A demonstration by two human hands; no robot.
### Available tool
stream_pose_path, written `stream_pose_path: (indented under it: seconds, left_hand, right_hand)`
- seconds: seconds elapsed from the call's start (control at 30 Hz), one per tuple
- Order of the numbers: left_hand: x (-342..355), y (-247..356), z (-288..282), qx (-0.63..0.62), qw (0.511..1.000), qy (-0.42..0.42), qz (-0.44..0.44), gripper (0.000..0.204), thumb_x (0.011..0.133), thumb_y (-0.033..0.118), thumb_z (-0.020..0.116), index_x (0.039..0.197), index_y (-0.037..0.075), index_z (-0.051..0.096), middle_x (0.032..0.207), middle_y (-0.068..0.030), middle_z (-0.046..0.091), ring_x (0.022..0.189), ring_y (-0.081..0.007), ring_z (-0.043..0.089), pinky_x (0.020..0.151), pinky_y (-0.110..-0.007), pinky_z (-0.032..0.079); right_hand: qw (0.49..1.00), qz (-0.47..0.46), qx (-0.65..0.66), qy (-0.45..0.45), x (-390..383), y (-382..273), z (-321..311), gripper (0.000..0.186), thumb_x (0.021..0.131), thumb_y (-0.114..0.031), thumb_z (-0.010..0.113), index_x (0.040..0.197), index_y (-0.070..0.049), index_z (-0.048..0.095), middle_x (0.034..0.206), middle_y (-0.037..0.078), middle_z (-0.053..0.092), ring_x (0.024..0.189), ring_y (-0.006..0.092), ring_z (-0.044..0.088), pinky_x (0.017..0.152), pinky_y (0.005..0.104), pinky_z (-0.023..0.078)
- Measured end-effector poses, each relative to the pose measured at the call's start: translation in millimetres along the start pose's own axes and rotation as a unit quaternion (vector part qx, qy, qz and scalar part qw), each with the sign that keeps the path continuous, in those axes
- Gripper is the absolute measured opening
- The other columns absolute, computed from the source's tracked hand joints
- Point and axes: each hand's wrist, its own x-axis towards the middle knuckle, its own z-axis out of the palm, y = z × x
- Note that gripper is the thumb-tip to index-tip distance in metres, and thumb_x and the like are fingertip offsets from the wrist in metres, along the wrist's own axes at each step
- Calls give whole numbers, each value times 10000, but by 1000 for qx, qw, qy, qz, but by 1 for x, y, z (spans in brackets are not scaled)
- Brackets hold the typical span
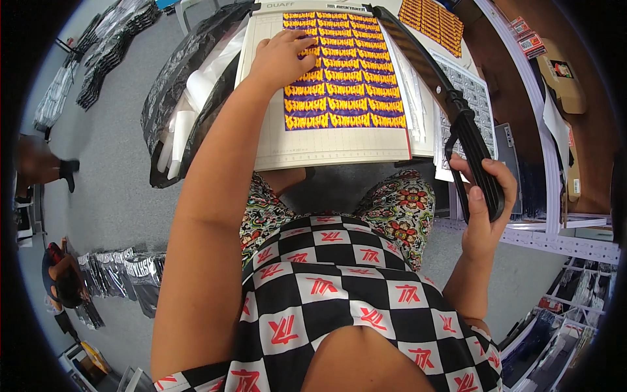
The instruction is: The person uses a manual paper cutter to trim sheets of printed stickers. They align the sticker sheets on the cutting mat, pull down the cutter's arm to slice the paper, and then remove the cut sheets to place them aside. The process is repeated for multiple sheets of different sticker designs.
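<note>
My left hand (277, 62) rests on a sheet of repeated purple-and-yellow printed strips (346, 98), its fingers apart over the upper left part. The sheet lies on a pale guillotine paper cutter board (268, 147) with a red strip along its right edge. My right hand (483, 196) is wrapped round the black handle (478, 157) of the cutter's long arm (424, 72), which is raised at the board's right side. My knees in patterned trousers show beyond the board's near edge.
A black plastic bag with white rolls (196, 85) lies left of the board. An orange printed sheet (431, 23) and grey sheets (477, 91) lie right, near shelving (548, 130). Packed items (140, 274) lie on the floor. Two people (62, 274) (32, 166) are at the left.
</note>
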Motion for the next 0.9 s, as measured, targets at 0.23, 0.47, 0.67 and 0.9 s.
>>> stream_pose_path:
  seconds: [0.23, 0.47, 0.67, 0.9]
  left_hand:
    - [1, 0, -1, 0, 1000, 0, 2, 390, 778, 351, 482, 1116, 167, 544, 1205, -30, 465, 1132, -180, 411, 954, -408, 263]
    - [0, -1, 0, 0, 1000, -1, 7, 390, 780, 354, 480, 1117, 169, 541, 1203, -34, 466, 1130, -182, 414, 952, -411, 266]
    - [0, -1, 1, 5, 1000, -1, 5, 391, 780, 355, 481, 1120, 171, 537, 1206, -32, 464, 1151, -179, 393, 955, -419, 261]
    - [1, -3, 3, -4, 1000, 4, 6, 388, 781, 351, 478, 1119, 170, 538, 1214, -22, 457, 1154, -175, 390, 954, -426, 255]
  right_hand:
    - [1000, -5, 8, 4, -5, 6, 3, 297, 819, -84, 476, 1094, -3, 395, 971, 179, 557, 929, 207, 530, 854, 320, 379]
    - [1000, -3, 22, 4, -8, 8, 4, 292, 819, -76, 470, 1092, -8, 390, 972, 180, 553, 946, 213, 526, 859, 328, 377]
    - [999, -19, 39, -7, -15, 17, 6, 297, 817, -44, 451, 1099, -2, 366, 1000, 206, 532, 977, 252, 519, 888, 364, 367]
    - [998, -49, 35, -20, -34, 42, 9, 298, 814, -4, 415, 1105, -11, 351, 988, 222, 528, 1029, 311, 496, 904, 401, 360]
